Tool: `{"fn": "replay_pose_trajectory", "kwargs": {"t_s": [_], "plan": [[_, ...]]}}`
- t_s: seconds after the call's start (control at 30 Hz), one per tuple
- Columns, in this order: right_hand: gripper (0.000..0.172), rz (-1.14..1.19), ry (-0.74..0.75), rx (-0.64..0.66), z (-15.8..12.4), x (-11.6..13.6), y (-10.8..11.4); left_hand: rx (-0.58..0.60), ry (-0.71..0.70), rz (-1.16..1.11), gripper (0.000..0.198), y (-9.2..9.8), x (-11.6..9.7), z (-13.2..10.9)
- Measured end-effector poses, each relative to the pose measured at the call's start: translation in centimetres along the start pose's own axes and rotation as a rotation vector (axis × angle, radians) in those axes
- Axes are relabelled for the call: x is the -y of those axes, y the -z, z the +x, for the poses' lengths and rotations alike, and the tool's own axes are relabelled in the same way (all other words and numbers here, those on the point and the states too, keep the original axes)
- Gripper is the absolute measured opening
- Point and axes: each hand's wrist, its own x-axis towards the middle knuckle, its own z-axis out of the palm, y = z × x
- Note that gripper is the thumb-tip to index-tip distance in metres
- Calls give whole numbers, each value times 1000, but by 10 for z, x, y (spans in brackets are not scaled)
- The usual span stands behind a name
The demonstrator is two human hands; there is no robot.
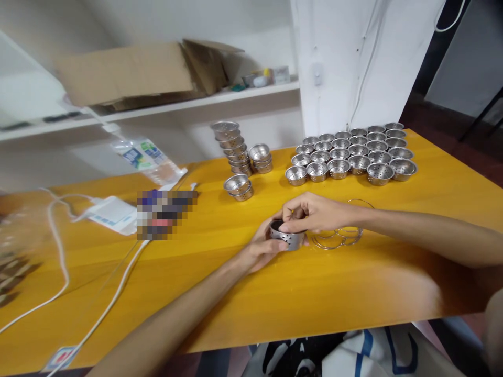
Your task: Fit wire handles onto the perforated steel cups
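Observation:
A small perforated metal cup sits low over the yellow table, near its middle. My left hand cradles the cup from the left, fingers wrapped round its side. My right hand comes in from the right and presses down on the cup's rim with pinched fingers. Just right of the cup lie several thin wire rings, partly hidden by my right wrist.
Rows of the same metal cups fill the table's far right. A tall stack and shorter stacks stand behind the hands. White cables, a white adapter and a plastic bag lie left. A cardboard box rests on the shelf.

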Motion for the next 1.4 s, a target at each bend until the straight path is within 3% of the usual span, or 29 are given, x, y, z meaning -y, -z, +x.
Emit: {"fn": "replay_pose_trajectory", "kwargs": {"t_s": [0.2,0.43,0.53,0.6,0.67,0.77,0.87,0.97,1.1,1.23,1.4], "plan": [[47,-4,35,39,1,-3,3,28,-34,-22,51,0,-2,3],[43,-44,58,-39,-1,6,10,22,-112,106,51,4,-9,0],[29,-242,128,-261,-1,7,19,-118,-261,308,62,10,-7,1],[38,-333,90,-361,0,5,20,-219,-381,493,76,14,-2,2],[47,-330,-35,-354,0,0,17,-274,-453,661,82,16,5,4],[37,-489,-110,-344,-1,-1,9,-318,-421,779,86,15,16,5],[16,-834,-85,-382,-5,11,12,-283,-338,695,100,14,21,7],[12,-1046,-153,-359,-15,31,37,-187,-335,640,107,17,23,10],[14,-1306,-315,-281,-34,50,92,-182,-378,746,69,23,23,14],[21,-1475,-464,-229,-47,45,136,-243,-362,812,45,25,26,16],[26,-1510,-574,-255,-50,26,157,-273,-351,823,40,27,28,17]]}}
